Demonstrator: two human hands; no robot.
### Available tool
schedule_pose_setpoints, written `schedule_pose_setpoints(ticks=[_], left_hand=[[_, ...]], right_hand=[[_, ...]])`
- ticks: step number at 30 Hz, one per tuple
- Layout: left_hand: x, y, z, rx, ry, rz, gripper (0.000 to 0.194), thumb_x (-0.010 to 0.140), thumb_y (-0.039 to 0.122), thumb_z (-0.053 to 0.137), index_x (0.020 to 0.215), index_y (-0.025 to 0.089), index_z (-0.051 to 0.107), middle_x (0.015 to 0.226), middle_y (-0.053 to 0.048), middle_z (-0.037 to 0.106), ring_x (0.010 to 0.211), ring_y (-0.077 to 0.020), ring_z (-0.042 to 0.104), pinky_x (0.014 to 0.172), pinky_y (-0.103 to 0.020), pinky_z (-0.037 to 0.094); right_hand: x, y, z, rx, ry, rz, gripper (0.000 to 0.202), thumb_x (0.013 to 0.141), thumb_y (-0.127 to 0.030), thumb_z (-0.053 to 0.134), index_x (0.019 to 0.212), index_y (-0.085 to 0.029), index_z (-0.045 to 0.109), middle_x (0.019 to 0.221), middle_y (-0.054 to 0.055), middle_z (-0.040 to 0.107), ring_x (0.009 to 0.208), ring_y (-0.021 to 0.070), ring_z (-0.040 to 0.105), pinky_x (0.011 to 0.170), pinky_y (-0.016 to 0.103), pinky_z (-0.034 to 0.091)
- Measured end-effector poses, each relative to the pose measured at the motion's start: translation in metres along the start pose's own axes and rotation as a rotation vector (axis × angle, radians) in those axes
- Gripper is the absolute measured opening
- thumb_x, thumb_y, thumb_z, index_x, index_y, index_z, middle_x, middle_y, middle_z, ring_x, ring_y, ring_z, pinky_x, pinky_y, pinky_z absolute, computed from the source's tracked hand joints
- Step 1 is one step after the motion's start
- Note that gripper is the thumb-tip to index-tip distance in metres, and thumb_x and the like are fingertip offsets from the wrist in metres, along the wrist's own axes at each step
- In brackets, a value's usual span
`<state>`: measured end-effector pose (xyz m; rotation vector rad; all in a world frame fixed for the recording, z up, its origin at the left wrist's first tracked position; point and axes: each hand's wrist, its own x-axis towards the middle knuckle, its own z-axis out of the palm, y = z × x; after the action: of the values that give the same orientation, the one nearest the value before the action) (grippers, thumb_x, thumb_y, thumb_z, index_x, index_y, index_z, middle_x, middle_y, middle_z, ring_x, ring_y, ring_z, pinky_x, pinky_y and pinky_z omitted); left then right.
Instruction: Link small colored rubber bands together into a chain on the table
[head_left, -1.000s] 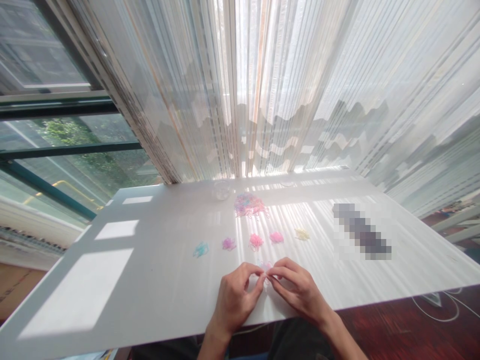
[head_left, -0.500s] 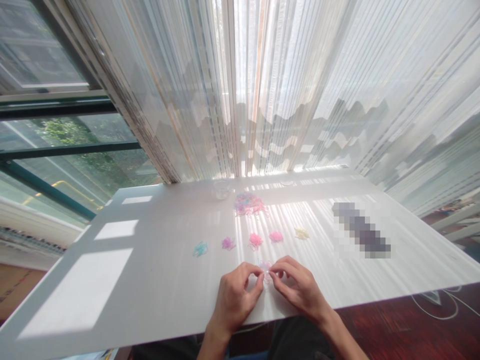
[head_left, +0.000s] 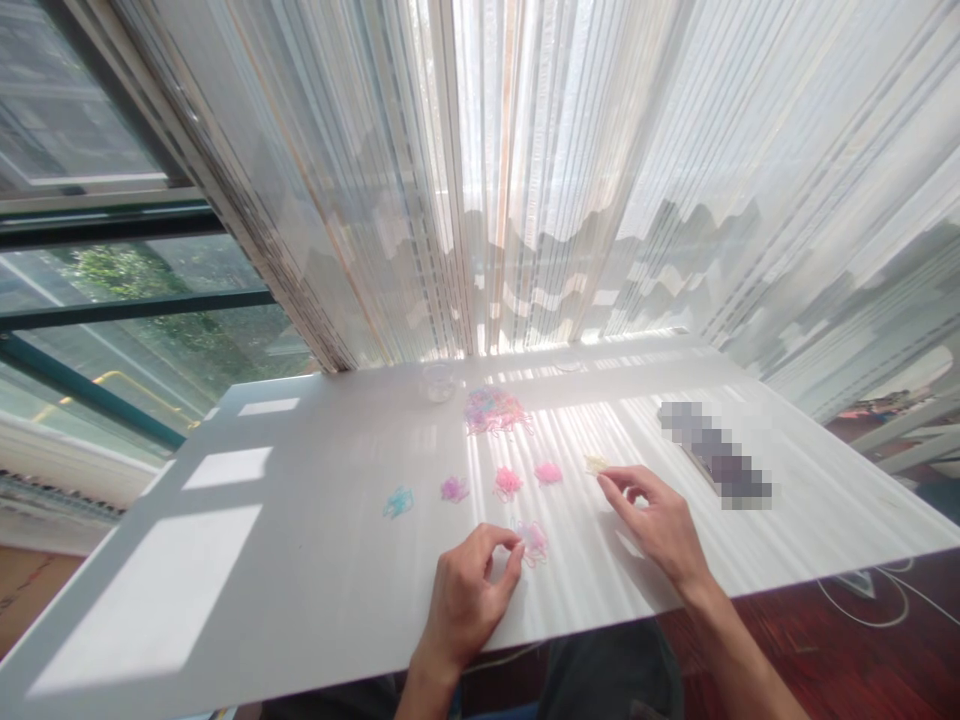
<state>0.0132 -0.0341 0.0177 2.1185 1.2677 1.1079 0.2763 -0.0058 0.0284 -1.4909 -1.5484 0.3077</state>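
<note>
My left hand (head_left: 474,588) is closed in a pinch at the left edge of a small mixed pink and lilac pile (head_left: 534,543) of what look like thin rubber bands. Anything between its fingertips is too small to make out. My right hand (head_left: 654,520) reaches to the pale yellow pile (head_left: 596,464), thumb and forefinger pinched at its near right edge. Whether a band is in that pinch cannot be seen. To the left lie a hot pink pile (head_left: 548,473), a coral pink pile (head_left: 508,482), a purple pile (head_left: 454,489) and a teal pile (head_left: 398,502).
A larger pile of mixed colours (head_left: 495,411) lies farther back on the white table (head_left: 322,560), beside a clear round container (head_left: 438,382). A clear disc (head_left: 568,366) is near the back edge. At right lies a blurred dark long object (head_left: 716,450). Striped curtains (head_left: 510,180) hang behind.
My right hand has left the mixed pink and lilac pile and moved right and away from me to the yellow pile. My left hand has stayed nearly in place, still pinched.
</note>
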Motion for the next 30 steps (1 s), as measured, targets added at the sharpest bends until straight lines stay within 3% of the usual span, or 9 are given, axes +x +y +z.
schedule_pose_setpoints(ticks=[4,8,15,19,22,26,30], left_hand=[[0.000,0.000,0.000,-0.003,0.016,0.008,0.011,0.099,0.024,0.058,0.096,0.021,0.068,0.086,-0.002,0.074,0.059,-0.0107,0.061,0.056,-0.020,0.049],[0.000,-0.002,0.001,-0.002,0.012,0.000,0.011,0.099,0.023,0.058,0.097,0.021,0.068,0.086,-0.002,0.074,0.059,-0.0106,0.061,0.056,-0.020,0.049],[-0.001,-0.002,0.002,-0.003,0.008,-0.021,0.015,0.100,0.026,0.055,0.095,0.021,0.069,0.085,-0.003,0.073,0.066,-0.0121,0.065,0.058,-0.020,0.051],[-0.002,-0.001,-0.003,0.000,0.016,-0.075,0.017,0.101,0.028,0.055,0.095,0.022,0.069,0.084,-0.002,0.072,0.059,-0.0112,0.059,0.058,-0.022,0.051],[-0.003,-0.003,-0.013,0.085,-0.001,-0.097,0.012,0.098,0.025,0.057,0.101,0.024,0.069,0.088,-0.001,0.072,0.057,-0.0119,0.057,0.059,-0.024,0.052],[-0.006,-0.007,-0.026,0.201,-0.061,-0.073,0.019,0.093,0.018,0.060,0.108,0.027,0.067,0.096,-0.001,0.073,0.065,-0.0156,0.064,0.062,-0.027,0.053],[-0.006,-0.007,-0.022,0.289,-0.091,-0.026,0.015,0.090,0.019,0.066,0.103,0.025,0.068,0.093,-0.002,0.073,0.077,-0.0209,0.069,0.068,-0.032,0.052]], right_hand=[[0.017,0.023,-0.006,-0.069,0.045,0.056,0.042,0.093,-0.058,0.060,0.087,-0.020,0.077,0.084,0.008,0.077,0.063,0.0194,0.067,0.061,0.033,0.055],[0.020,0.032,0.000,-0.116,0.023,0.043,0.043,0.094,-0.058,0.057,0.088,-0.020,0.076,0.085,0.008,0.077,0.067,0.0204,0.068,0.064,0.034,0.054],[0.011,0.026,0.002,-0.183,0.051,-0.025,0.040,0.098,-0.054,0.054,0.094,-0.020,0.074,0.082,0.007,0.073,0.064,0.0197,0.065,0.063,0.034,0.053],[0.000,0.014,0.002,-0.176,0.074,-0.102,0.032,0.101,-0.044,0.052,0.095,-0.020,0.073,0.078,0.006,0.069,0.063,0.0191,0.061,0.059,0.032,0.052],[-0.013,0.000,0.008,-0.113,0.006,-0.153,0.023,0.101,-0.035,0.054,0.097,-0.021,0.072,0.082,0.005,0.069,0.066,0.0190,0.062,0.059,0.031,0.053],[-0.030,-0.022,0.022,0.019,-0.149,-0.227,0.014,0.100,-0.025,0.056,0.100,-0.022,0.070,0.084,0.005,0.069,0.071,0.0191,0.066,0.065,0.031,0.056],[-0.039,-0.038,0.037,0.089,-0.310,-0.263,0.015,0.100,-0.020,0.055,0.101,-0.022,0.070,0.088,0.005,0.068,0.076,0.0194,0.068,0.069,0.031,0.058]])
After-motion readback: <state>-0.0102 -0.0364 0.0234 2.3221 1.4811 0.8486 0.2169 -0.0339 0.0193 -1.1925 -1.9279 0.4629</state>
